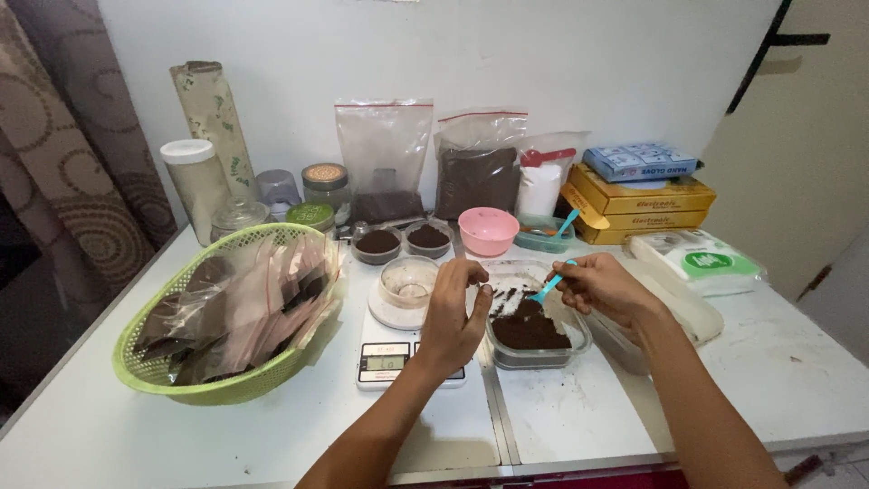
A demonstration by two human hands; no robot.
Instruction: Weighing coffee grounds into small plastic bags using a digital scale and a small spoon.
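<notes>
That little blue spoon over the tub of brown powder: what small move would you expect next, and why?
Probably a short carry to the left. The right hand holds the blue spoon low over the clear tub of brown powder, while the left hand hovers at the small clear cup on the kitchen scale. The cup looks nearly empty, so tipping a spoonful there seems likely.

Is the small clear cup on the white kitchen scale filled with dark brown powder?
No, the small clear cup on the white kitchen scale looks empty.

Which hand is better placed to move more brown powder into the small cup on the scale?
Probably the right hand: it holds the blue spoon over the powder tub. The left hand is beside the cup.
</notes>
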